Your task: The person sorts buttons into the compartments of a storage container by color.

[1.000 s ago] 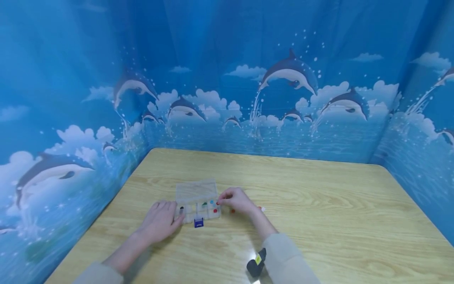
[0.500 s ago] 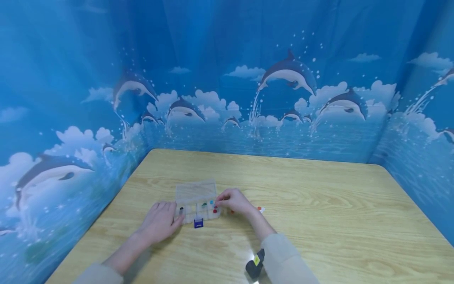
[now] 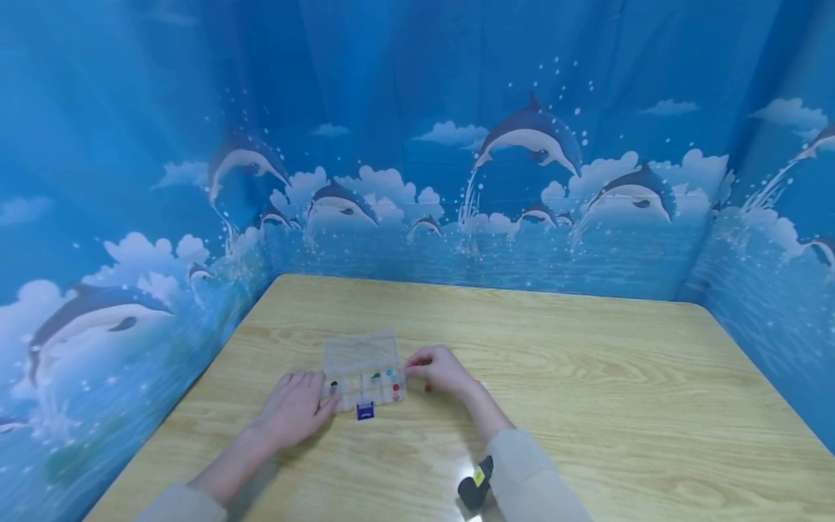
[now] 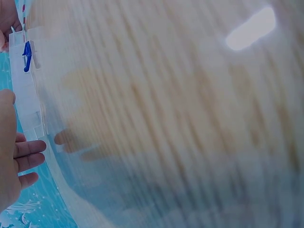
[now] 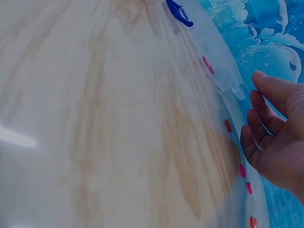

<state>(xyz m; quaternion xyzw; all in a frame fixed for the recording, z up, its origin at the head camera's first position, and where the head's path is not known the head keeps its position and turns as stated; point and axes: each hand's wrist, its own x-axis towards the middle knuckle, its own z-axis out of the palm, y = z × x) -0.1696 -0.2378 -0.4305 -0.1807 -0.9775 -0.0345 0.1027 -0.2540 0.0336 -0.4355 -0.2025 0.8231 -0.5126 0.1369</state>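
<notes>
A clear plastic compartment box (image 3: 349,400) lies on the table with its lid (image 3: 360,352) folded back and a blue clasp (image 3: 365,411) at the front. Small coloured pieces sit in its compartments, among them a red one (image 3: 396,388), a light blue one (image 3: 389,372) and a dark one (image 3: 334,383). My left hand (image 3: 295,409) rests against the box's left end, fingers straight and thumb at the front corner. Just off the right end is my right hand (image 3: 442,371). In the right wrist view its fingers (image 5: 259,118) are loosely bent, with nothing visible between them.
Several red pieces, such as one near the box (image 5: 228,125) and another farther along (image 5: 242,171), lie on the wooden table (image 3: 587,377). A black object with a yellow label (image 3: 475,493) is beside the right sleeve (image 3: 535,471). A dolphin-print curtain (image 3: 417,145) surrounds the table.
My right hand moved left over the box with a small red piece at its fingertips, let it go there, and drew back right. The left hand has stayed in place.
</notes>
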